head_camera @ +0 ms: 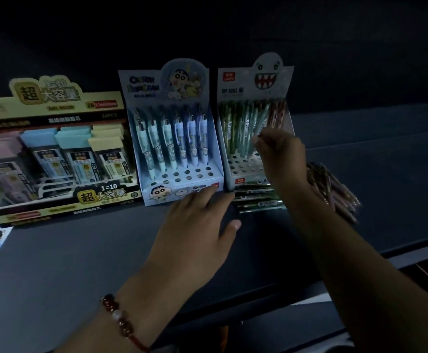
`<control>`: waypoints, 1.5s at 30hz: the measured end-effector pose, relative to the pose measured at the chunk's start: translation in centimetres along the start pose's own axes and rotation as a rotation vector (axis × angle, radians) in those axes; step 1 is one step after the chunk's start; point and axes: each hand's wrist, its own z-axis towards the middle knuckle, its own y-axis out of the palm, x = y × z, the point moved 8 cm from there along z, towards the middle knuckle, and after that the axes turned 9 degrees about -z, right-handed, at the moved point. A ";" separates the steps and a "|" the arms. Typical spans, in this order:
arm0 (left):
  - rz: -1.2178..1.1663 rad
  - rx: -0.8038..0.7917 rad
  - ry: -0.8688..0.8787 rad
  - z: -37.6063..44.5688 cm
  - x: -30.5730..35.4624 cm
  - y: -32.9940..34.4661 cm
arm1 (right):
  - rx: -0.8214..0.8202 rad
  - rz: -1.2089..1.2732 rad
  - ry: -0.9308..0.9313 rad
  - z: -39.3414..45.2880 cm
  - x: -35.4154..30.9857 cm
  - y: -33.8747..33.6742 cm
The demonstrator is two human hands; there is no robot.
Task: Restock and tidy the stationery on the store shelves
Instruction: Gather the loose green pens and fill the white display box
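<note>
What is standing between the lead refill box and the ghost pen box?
In the head view, the cartoon pen box stands between the lead refill box and the ghost pen box.

Bare forearms, no sleeves; red-brown bead bracelet (121, 319), one pale bead, left wrist.

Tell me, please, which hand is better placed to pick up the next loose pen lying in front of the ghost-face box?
Left hand: open, fingertips beside the loose green pens; the right hand is busy at the white ghost-face display box.

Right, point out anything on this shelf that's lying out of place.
Loose pens lie flat on the shelf in front of the ghost-face display box, and another pile lies beside it, though its front holes stand empty.
</note>
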 end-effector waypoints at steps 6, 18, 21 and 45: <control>-0.027 -0.001 0.002 -0.1 -0.2 0.4 | 0.004 -0.034 0.001 0.3 0.1 0.3; -0.054 0.017 -0.002 -1.2 0.1 -0.5 | -0.059 -0.067 -0.022 -0.7 0.4 1.2; -0.053 0.015 -0.006 -1.4 0.1 -0.6 | -0.075 -0.099 0.010 -0.6 0.3 1.7; -0.006 -0.068 -0.044 -1.4 -0.7 0.1 | -0.539 -0.421 -0.139 -5.3 -1.4 -2.6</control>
